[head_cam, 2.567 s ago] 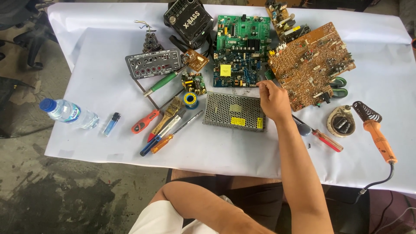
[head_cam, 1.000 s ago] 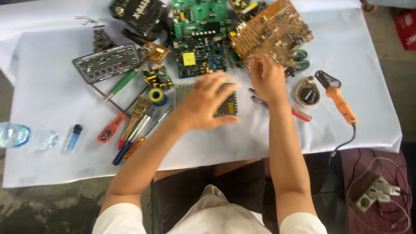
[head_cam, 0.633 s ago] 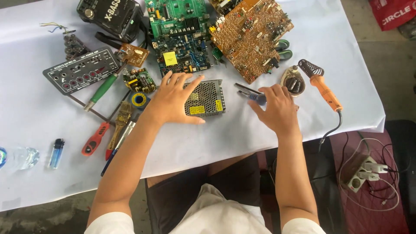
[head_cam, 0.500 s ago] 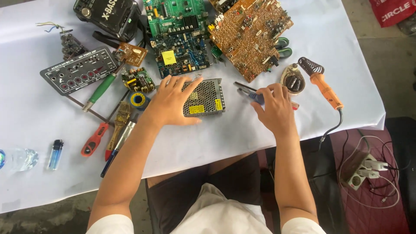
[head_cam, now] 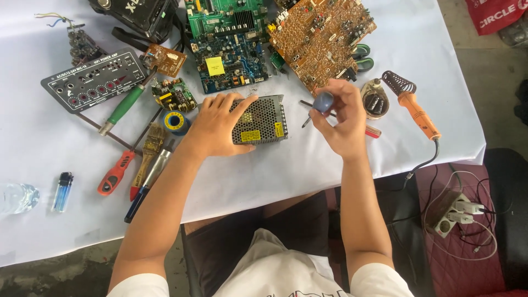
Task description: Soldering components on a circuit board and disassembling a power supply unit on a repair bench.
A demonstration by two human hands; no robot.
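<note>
At frame centre the left hand (head_cam: 220, 127) presses flat, fingers spread, on the perforated metal power supply (head_cam: 259, 118), while just right the right hand (head_cam: 340, 122) fingers clamp a blue-handled screwdriver (head_cam: 318, 106) angled down-left toward it

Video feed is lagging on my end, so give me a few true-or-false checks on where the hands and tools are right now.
1. The left hand rests on the perforated metal box. True.
2. The right hand holds the orange soldering iron. False: it holds a blue-handled screwdriver; the iron lies on the white table cover to its right.
3. The brown circuit board lies beyond the right hand. True.
4. The blue lighter sits on the metal box. False: it lies near the table's left edge.
5. The green-handled screwdriver is in the left hand. False: it lies loose on the table.
</note>
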